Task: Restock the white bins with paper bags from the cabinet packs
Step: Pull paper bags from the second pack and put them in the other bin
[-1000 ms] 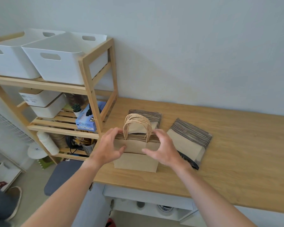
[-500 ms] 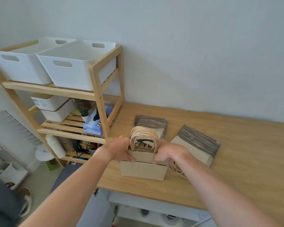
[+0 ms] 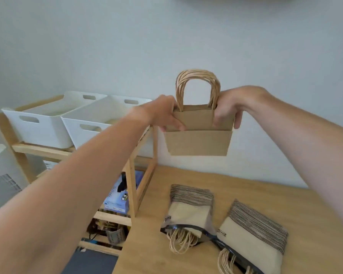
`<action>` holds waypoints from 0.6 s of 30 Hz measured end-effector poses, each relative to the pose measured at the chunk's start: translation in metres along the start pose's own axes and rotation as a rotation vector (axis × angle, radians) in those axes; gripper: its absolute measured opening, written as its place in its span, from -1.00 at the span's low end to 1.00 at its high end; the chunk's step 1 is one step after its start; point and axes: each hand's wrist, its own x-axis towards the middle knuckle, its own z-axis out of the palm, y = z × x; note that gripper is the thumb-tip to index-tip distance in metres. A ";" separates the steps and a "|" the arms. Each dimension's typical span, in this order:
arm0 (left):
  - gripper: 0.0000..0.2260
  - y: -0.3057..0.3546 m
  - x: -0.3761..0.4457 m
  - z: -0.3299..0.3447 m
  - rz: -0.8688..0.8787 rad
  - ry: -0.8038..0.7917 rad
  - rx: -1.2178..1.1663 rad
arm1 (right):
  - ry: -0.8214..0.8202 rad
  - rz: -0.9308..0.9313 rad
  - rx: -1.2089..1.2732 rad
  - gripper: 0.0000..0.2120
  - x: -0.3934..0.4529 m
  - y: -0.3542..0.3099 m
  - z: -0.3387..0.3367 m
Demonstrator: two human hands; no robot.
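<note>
Standing at left in the head view: wooden shelf rack [image 3: 141, 186] carrying two white bins [image 3: 48, 127] on top tier, side by side, touching. Blue box [image 3: 118, 196] on tier below. Lying on wooden table [image 3: 285, 204]: two packs of paper bags [image 3: 188, 212], handles spilling from the open near ends. Raised above table, right of the bins: stack of paper bags [image 3: 198, 135], handles up. Left hand [image 3: 162, 115] gripping stack's left upper edge; right hand [image 3: 229, 109] gripping right upper edge, fingers curled over front.
</note>
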 end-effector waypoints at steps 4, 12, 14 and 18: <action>-0.75 -0.018 0.025 -0.076 0.036 0.243 0.134 | 0.320 -0.071 -0.102 -0.80 0.016 -0.048 -0.055; -0.63 -0.150 0.018 -0.140 -0.134 0.423 0.394 | 0.750 -0.344 -0.108 -0.83 0.111 -0.164 -0.023; -0.56 -0.186 0.011 -0.139 -0.211 0.417 0.428 | 0.797 -0.417 -0.117 -0.84 0.135 -0.189 0.001; -0.58 -0.238 0.002 -0.123 -0.296 0.312 0.457 | 0.714 -0.462 -0.051 -0.79 0.177 -0.221 0.053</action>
